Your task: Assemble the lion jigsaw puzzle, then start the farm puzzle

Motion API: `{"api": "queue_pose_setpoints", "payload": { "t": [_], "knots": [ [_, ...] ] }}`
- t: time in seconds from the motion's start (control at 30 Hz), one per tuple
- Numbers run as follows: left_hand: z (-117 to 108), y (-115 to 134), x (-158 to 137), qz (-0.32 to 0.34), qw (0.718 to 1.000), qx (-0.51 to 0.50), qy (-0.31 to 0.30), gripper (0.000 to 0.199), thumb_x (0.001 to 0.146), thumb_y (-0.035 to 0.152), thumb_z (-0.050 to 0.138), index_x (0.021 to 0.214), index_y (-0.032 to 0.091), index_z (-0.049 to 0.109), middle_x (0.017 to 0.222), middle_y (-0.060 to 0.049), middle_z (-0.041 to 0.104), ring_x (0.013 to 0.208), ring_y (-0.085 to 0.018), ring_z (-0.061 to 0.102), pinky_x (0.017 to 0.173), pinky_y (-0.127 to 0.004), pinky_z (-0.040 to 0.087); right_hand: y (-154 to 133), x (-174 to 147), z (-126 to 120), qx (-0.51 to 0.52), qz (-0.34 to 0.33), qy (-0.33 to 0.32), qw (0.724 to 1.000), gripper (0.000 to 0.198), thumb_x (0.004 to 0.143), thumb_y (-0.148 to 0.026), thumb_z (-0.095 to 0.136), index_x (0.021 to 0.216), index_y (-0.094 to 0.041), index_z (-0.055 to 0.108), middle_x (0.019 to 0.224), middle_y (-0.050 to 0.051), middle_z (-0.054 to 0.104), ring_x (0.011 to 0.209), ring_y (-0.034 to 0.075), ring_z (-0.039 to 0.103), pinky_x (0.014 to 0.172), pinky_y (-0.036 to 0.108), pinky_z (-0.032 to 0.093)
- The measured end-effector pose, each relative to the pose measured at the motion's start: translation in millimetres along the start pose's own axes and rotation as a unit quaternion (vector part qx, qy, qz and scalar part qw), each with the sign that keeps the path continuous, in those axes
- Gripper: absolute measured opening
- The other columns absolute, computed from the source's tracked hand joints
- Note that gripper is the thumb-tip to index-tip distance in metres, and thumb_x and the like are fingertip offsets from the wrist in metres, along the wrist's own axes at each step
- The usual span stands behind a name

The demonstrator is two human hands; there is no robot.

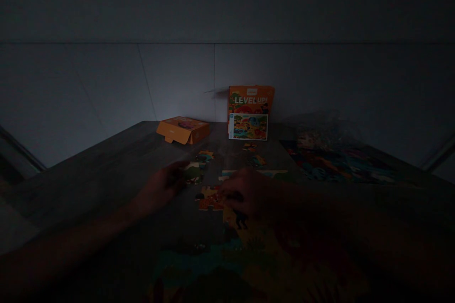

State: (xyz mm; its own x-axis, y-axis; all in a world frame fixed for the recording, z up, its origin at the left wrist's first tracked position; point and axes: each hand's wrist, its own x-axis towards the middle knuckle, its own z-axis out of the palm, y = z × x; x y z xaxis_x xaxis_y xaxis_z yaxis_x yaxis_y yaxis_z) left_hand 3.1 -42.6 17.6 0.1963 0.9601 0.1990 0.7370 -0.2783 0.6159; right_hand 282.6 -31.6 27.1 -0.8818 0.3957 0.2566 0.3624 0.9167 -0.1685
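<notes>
The light is very dim. My left hand (165, 184) reaches in from the left, fingers curled at the near edge of a green and white puzzle piece (195, 171). To its right, my right hand (245, 189) is closed, its fingertips at an orange-red puzzle piece (211, 199); the hand covers part of that piece. Below both hands lies a joined section of jigsaw puzzle (216, 255) in blue, green and yellow. A pale-edged strip of puzzle (277, 173) shows behind my right hand. Loose pieces (205, 155) lie farther off, one of them a colourful piece (256, 160).
An orange puzzle box (250, 99) stands at the back, a picture card (249, 127) leaning on it. Left of it lies another orange box (183, 130), flap open. A clear plastic bag (323, 132) and a dark colourful sheet (341, 165) are at right. Behind the table (106, 165) is a wall.
</notes>
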Motion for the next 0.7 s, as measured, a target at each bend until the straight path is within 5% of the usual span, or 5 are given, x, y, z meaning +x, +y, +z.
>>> {"api": "queue_pose_setpoints", "payload": {
  "t": [0.37, 0.57, 0.7],
  "knots": [
    [2.2, 17.5, -15.2, 0.100, 0.995, 0.005, 0.015, 0.048, 0.091, 0.037, 0.050, 0.133, 0.017, 0.057, 0.126, -0.009, 0.067, 0.111, -0.027, 0.065, 0.095, -0.037, 0.053, -41.1, 8.0, -8.4, -0.192, -0.015, -0.148, 0.970, 0.019, 0.081, -0.026, 0.061, 0.090, -0.011, 0.067, 0.072, 0.010, 0.069, 0.056, 0.018, 0.058, 0.047, 0.029, 0.026],
    [1.9, 14.5, -16.9, 0.128, 0.989, 0.027, 0.070, 0.045, 0.093, 0.036, 0.048, 0.134, 0.018, 0.055, 0.126, -0.009, 0.066, 0.112, -0.026, 0.064, 0.097, -0.037, 0.052, -33.3, 10.3, -17.2, -0.116, 0.055, -0.141, 0.982, 0.017, 0.082, -0.025, 0.058, 0.083, -0.013, 0.070, 0.072, 0.009, 0.070, 0.058, 0.018, 0.060, 0.049, 0.028, 0.029],
    [0.3, 13.3, -15.6, 0.118, 0.986, 0.033, 0.111, 0.043, 0.092, 0.036, 0.049, 0.130, 0.018, 0.057, 0.124, -0.009, 0.066, 0.111, -0.026, 0.064, 0.098, -0.039, 0.051, 6.6, 8.4, -11.3, 0.082, 0.083, -0.075, 0.990, 0.024, 0.086, -0.021, 0.054, 0.095, -0.014, 0.074, 0.080, 0.006, 0.074, 0.061, 0.013, 0.061, 0.054, 0.022, 0.036]
  ]
}}
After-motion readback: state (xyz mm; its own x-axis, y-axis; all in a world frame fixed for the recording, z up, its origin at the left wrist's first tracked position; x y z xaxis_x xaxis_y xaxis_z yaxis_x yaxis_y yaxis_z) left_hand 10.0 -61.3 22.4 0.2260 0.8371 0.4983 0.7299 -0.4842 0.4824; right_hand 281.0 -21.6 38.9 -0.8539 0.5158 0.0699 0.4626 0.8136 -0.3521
